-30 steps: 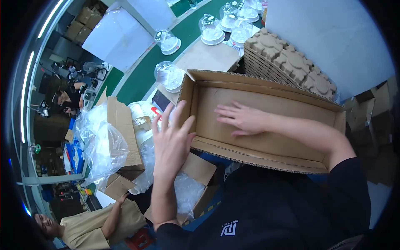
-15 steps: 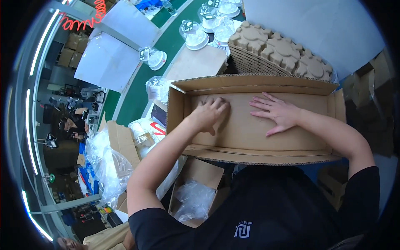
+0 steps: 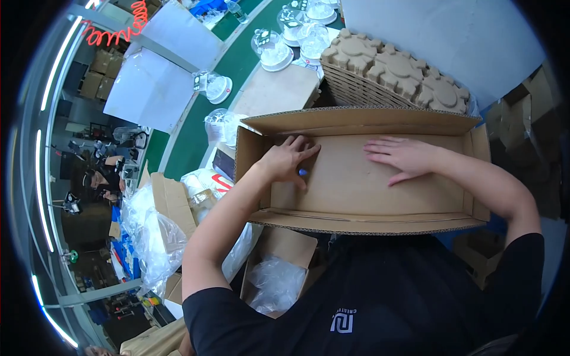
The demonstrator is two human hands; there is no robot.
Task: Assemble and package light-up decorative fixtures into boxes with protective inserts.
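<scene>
Both hands have slid slightly apart inside the box (image 3: 356, 196). Left hand (image 3: 288, 159) presses near the left wall, over something small and blue; right hand (image 3: 404, 157) lies spread flat mid-floor, bare cardboard between.

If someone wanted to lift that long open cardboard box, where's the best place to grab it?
Probably the two short end walls of the long open brown cardboard box, one grip from each side. It lies lengthwise across the person, open side up, with the left hand and right hand pressed flat inside, so the ends stay free.
</scene>
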